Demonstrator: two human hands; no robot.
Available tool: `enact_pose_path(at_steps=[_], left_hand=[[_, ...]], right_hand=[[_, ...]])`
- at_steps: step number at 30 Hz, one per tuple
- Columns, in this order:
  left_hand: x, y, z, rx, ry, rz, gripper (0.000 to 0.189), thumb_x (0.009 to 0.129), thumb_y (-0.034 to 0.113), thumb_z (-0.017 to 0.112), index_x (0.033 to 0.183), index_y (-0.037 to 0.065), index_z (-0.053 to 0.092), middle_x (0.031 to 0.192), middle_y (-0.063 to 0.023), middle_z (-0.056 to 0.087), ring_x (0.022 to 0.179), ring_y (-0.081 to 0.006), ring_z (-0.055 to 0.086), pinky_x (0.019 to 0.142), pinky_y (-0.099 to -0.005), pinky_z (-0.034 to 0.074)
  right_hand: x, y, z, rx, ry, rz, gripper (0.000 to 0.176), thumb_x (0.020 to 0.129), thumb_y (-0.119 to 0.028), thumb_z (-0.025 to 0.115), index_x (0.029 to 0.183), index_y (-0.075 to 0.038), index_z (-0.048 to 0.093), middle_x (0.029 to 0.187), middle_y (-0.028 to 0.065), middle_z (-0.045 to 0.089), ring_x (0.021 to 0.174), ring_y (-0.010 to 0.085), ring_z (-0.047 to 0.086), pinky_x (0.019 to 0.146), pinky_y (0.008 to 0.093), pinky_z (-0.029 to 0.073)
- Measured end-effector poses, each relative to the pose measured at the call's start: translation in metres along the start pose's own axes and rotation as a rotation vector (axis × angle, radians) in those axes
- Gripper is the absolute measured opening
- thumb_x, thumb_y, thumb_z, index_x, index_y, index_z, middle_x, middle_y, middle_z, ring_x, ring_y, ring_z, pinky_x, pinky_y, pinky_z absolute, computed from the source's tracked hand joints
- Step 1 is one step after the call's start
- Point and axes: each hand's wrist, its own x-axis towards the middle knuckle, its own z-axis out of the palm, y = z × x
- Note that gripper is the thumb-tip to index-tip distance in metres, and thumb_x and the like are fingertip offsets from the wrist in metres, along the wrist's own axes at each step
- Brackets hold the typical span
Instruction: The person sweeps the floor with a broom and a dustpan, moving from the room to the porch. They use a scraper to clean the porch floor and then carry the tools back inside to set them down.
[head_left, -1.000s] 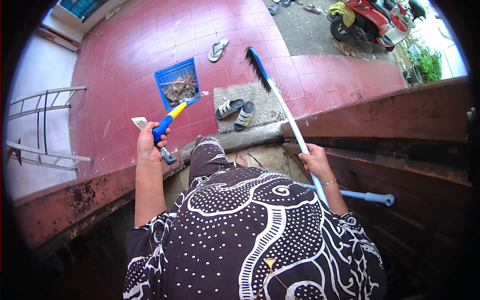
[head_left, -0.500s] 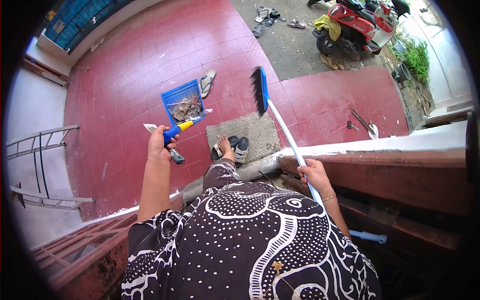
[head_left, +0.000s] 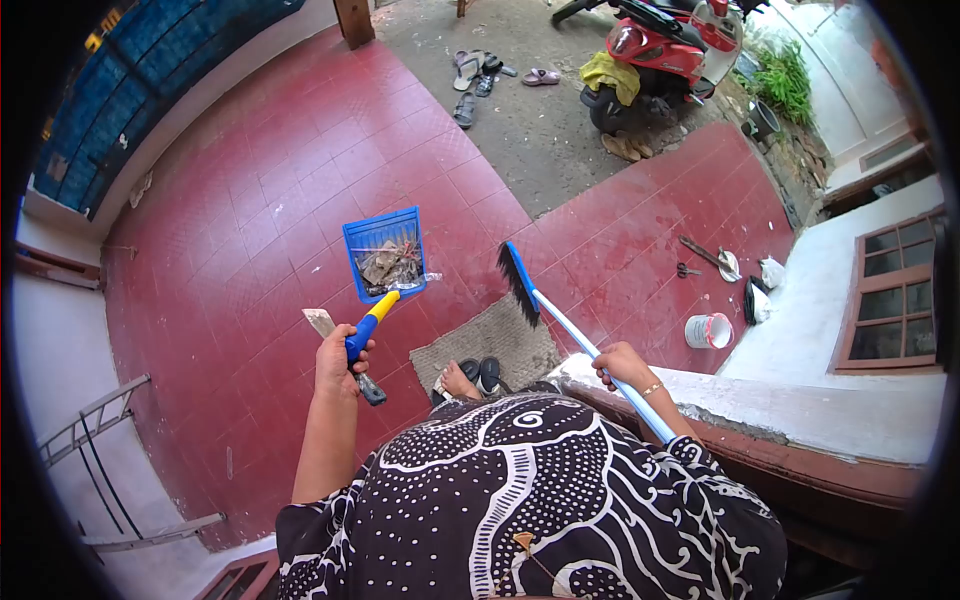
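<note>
My left hand (head_left: pixel 338 358) is closed around the blue and yellow handle (head_left: pixel 370 330) of a dustpan. The blue dustpan (head_left: pixel 352 240) holds dry leaves and scraps, with clear plastic poking past its edge. A slim object with a pale flat end (head_left: pixel 320 321) and a dark grey end (head_left: pixel 371 389) is also in that hand; its middle is hidden by the fingers. My right hand (head_left: pixel 622 366) grips the pale blue stick of a broom (head_left: pixel 567 323). The broom's blue head with black bristles (head_left: pixel 518 283) points forward, overlapping the mat's far edge in this view.
My sandalled feet (head_left: pixel 470 378) are on a woven mat (head_left: pixel 440 352). On the red tiles to the right are scissors (head_left: pixel 687 270) and a white bucket (head_left: pixel 708 331). A low wall (head_left: pixel 840 430) runs beside me. A ladder (head_left: pixel 100 410) leans left; a red scooter (head_left: pixel 640 45) stands ahead.
The view has shifted, bringing the bucket and window into sight. The dustpan now covers where the loose sandal lay on the tiles. Both hands keep their holds.
</note>
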Motion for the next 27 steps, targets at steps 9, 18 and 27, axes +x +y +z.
enact_pose_path(at_steps=[9,18,27], left_hand=[[0.034,0.051,0.043,0.066,-0.069,0.001,0.017,0.072,0.015,0.053,0.083,0.004,0.045,0.065,-0.0142,0.054,0.043,-0.0103,0.044,0.031,-0.0175,0.03],[0.116,0.088,0.104,0.108,-0.034,0.01,0.018,0.071,0.015,0.053,0.082,0.003,0.047,0.061,-0.0137,0.054,0.04,-0.0106,0.045,0.03,-0.0174,0.029],[0.18,0.161,0.181,0.07,-0.054,-0.022,0.024,0.071,0.016,0.054,0.09,0.005,0.043,0.064,-0.0156,0.054,0.041,-0.0099,0.045,0.029,-0.0165,0.03]], right_hand=[[0.021,-0.052,-0.021,-0.054,0.087,-0.06,0.013,0.071,-0.006,0.053,0.062,0.003,0.052,0.051,0.0053,0.048,0.039,0.0107,0.046,0.031,0.0262,0.035],[0.098,-0.13,-0.06,-0.222,0.032,-0.175,0.014,0.07,-0.007,0.053,0.066,0.006,0.055,0.053,0.0066,0.052,0.041,0.0123,0.049,0.038,0.0269,0.04],[0.163,-0.249,-0.083,-0.206,-0.084,-0.128,0.016,0.068,-0.006,0.051,0.072,0.009,0.055,0.055,0.0084,0.052,0.043,0.0146,0.051,0.038,0.0285,0.041]])
